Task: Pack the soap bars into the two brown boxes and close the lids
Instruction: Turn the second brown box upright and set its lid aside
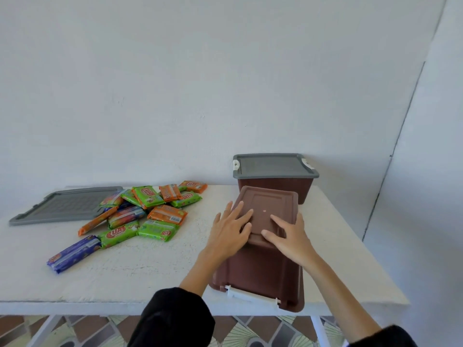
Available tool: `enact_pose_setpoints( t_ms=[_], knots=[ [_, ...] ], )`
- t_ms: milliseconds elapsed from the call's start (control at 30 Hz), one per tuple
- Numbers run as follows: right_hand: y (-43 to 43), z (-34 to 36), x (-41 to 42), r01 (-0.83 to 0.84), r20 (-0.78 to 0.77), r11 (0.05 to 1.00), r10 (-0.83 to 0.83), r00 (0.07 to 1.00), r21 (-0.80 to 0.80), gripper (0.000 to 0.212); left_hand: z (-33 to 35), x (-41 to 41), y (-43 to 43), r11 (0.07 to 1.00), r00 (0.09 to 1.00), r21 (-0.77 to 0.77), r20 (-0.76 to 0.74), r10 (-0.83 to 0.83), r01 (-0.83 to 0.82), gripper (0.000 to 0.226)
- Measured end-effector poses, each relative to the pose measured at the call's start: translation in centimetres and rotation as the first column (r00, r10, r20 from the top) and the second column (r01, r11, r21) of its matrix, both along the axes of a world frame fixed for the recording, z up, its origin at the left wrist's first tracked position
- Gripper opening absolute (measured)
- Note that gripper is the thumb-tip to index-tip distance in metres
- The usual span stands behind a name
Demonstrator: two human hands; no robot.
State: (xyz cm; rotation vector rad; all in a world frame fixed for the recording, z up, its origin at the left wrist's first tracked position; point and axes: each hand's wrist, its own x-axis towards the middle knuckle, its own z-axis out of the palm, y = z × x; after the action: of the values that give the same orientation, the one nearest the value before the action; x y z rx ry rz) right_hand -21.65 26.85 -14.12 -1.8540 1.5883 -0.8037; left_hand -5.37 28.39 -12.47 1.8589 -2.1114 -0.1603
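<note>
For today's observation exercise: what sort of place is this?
Probably a plain room at home, not a shop or factory: a bare white wall, a rough white folding table, and patterned floor tiles beneath.

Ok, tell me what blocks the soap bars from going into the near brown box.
The near brown box lies upside down, its base up under both hands, left hand and right hand. The soap bars cannot enter.

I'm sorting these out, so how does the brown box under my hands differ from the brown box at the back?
The near brown plastic box lies upside down, base up, lidless, both hands flat on it. The far brown plastic box stands upright by the wall, closed with a grey lid. Both look the same colour and shape.
</note>
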Motion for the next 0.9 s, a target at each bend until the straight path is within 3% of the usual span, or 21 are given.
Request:
enact_pose_setpoints(
  t_ms=[67,200,333,400,467,600,700,767,833,900],
  knots=[
    [-0.1,-0.3,-0.6,-0.037,-0.027,0.999,0.037,0.999,0.002,0.063,0.0,0.2,-0.1,0.998,0.998,0.04,0.037,-0.052,0.051,0.047],
    [-1.3,-0.1,-1.8,-0.181,-0.017,0.982,0.182,0.983,0.049,0.064,0.0,-0.7,1.1,0.993,0.993,0.106,0.114,0.031,-0.043,0.057],
    [-2.9,0.9,-3.1,-0.347,-0.078,0.933,0.355,0.932,0.093,0.058,0.2,-2.0,3.5,0.992,0.968,0.048,0.229,0.101,-0.115,0.116],
    [-3.7,1.9,-4.0,-0.428,-0.099,0.896,0.44,0.893,0.122,0.053,0.4,-2.7,4.6,0.992,0.939,0.025,0.327,0.106,-0.12,0.124],
    [-4.3,2.9,-4.6,-0.494,-0.132,0.859,0.51,0.85,0.137,0.055,1.1,-3.5,5.5,0.993,0.909,0.038,0.407,0.085,-0.11,0.114],
    [-5.3,4.5,-5.4,-0.522,-0.16,0.824,0.559,0.814,0.221,0.073,2.6,-4.1,4.9,0.996,0.891,0.03,0.45,0.059,-0.081,0.064],
    [-5.0,4.7,-5.3,-0.426,-0.158,0.885,0.456,0.876,0.19,0.063,3.8,-2.6,2.3,0.993,0.934,-0.076,0.341,0.11,-0.089,0.051],
    [-4.1,3.7,-4.9,-0.268,-0.2,0.959,0.281,0.939,0.088,0.061,4.2,-0.8,-0.3,0.988,0.944,-0.139,0.315,0.102,-0.061,0.047],
    [-2.2,2.4,-4.2,-0.071,-0.19,0.997,0.069,0.979,-0.002,0.062,4.1,1.0,-3.0,0.991,0.965,-0.135,0.257,0.055,-0.021,0.045],
    [0.2,1.3,-2.9,0.039,-0.11,0.999,-0.038,0.993,0.008,0.064,3.4,2.7,-5.4,0.998,0.984,-0.063,0.176,0.021,-0.01,0.044]
  ],
)
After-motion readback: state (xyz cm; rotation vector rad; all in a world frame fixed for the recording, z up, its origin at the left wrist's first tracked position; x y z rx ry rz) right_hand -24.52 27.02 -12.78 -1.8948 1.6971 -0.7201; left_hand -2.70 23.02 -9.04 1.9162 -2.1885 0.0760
